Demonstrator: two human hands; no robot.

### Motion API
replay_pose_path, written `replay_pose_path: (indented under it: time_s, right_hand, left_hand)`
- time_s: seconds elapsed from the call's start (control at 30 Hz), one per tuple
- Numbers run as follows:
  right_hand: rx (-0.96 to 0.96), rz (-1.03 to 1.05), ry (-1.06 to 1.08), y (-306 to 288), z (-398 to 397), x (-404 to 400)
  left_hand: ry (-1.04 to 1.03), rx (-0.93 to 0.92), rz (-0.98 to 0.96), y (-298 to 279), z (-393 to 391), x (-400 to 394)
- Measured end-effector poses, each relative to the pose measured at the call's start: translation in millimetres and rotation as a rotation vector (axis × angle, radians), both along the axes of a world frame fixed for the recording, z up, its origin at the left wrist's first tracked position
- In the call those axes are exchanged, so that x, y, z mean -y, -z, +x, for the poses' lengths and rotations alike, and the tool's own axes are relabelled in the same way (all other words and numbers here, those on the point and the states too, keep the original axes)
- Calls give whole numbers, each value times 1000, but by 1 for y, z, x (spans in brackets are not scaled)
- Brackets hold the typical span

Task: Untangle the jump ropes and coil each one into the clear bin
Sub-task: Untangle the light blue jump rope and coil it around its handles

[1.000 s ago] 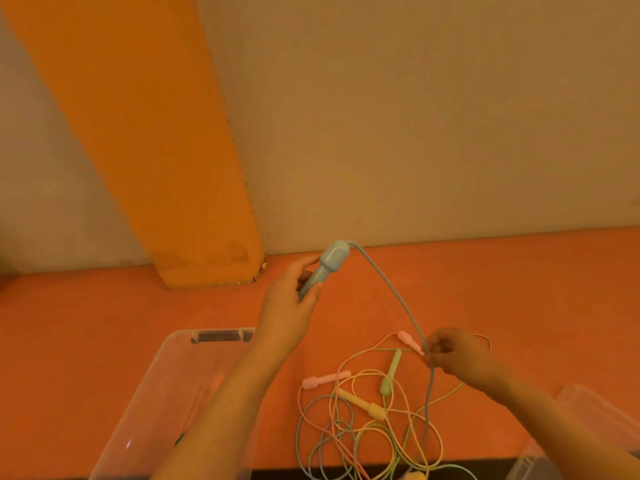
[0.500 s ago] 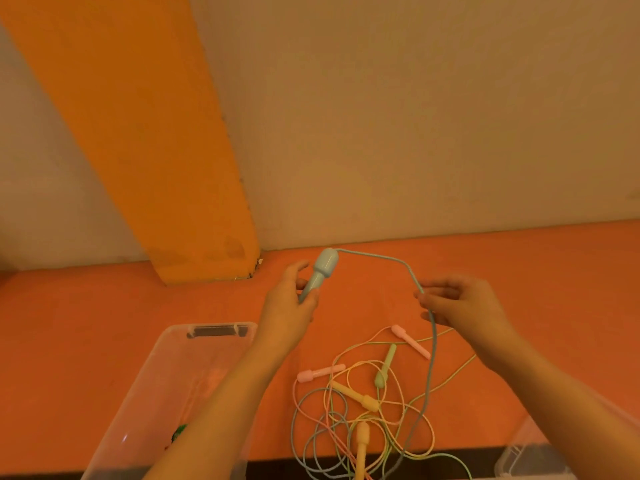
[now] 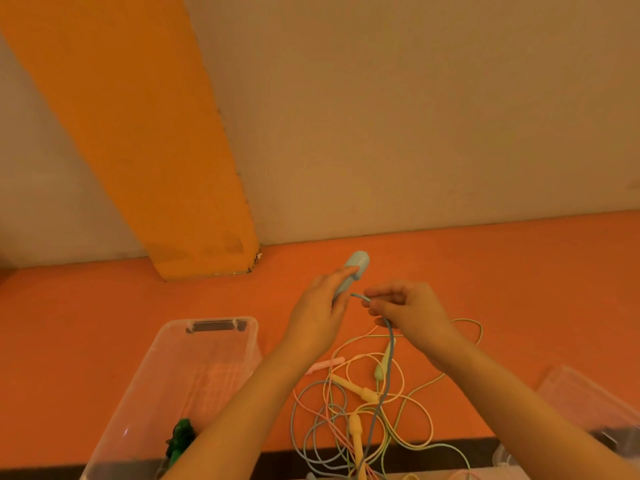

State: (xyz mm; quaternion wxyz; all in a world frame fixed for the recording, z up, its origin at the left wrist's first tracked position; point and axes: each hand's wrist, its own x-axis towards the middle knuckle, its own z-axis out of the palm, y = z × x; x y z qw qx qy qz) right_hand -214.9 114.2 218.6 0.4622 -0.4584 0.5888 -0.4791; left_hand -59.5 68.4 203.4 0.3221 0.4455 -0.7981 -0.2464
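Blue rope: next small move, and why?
Probably lay the pinched cord against the blue handle as a first loop. The left hand grips the handle, the right hand pinches the blue rope close beside it, and the rest trails into the tangle.

I see the blue jump rope (image 3: 387, 368) lifted clear of the pile: its pale blue handle (image 3: 350, 275) points up and away, and its cord runs from a bend beside the handle down into the tangle. The tangle of jump ropes (image 3: 363, 403) lies loose on the orange surface, with pink, yellow and green cords looped over one another and a pink, a green and two yellow handles among them. The clear bin (image 3: 166, 386) sits just left of the tangle, open, with something dark green at its near end.
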Motion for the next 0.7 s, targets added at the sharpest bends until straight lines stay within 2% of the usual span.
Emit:
replay_pose_path:
  time_s: [0.17, 0.4, 0.7]
  right_hand:
    - [81, 16, 9, 1, -1, 0]
    - [68, 56, -32, 3, 0, -2]
    - [-104, 220, -179, 26, -10, -10]
  left_hand:
    - [14, 40, 31, 0, 3, -1]
    - [-21, 42, -25, -1, 4, -2]
    - [-166, 49, -13, -7, 28, 12]
